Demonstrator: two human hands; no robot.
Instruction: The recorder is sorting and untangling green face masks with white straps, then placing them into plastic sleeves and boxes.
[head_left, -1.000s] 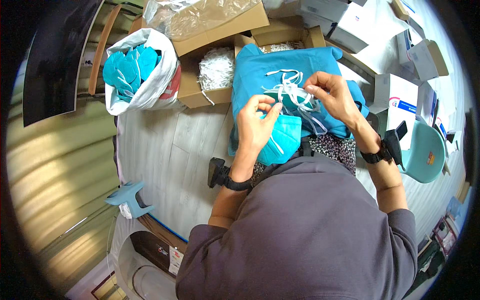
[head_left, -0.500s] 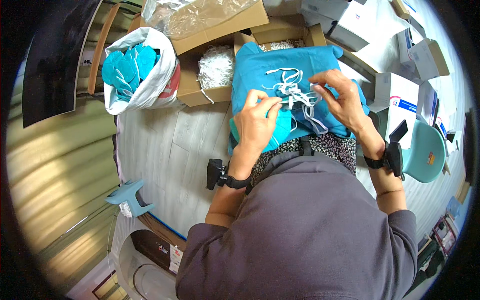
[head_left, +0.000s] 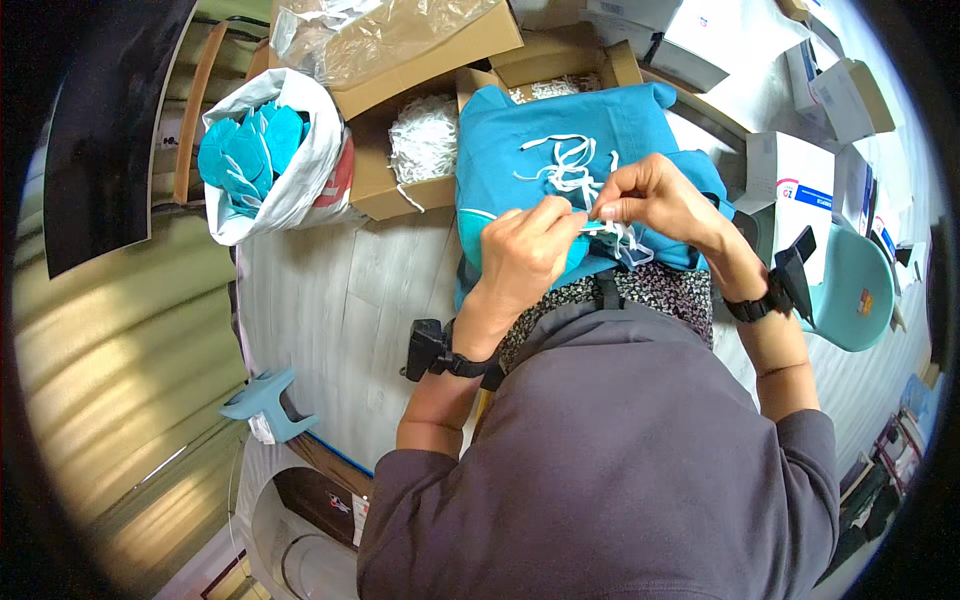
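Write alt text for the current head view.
A person's left hand, holding a turquoise fabric mask, meets the right hand over blue cloth bearing thin white straps. At left, a white bag of turquoise masks stands beside a brown cardboard box.

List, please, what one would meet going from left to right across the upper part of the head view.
Flat black panel, red-patched white sack, heap of thin white strips, bare left hand, bare right hand, curved pale-turquoise plastic chair.

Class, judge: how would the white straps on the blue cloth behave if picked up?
The white straps would probably hang limp, since they lie in loose curls. Lifting one may drag others, as they overlap. They are likely light, being thin and narrow.
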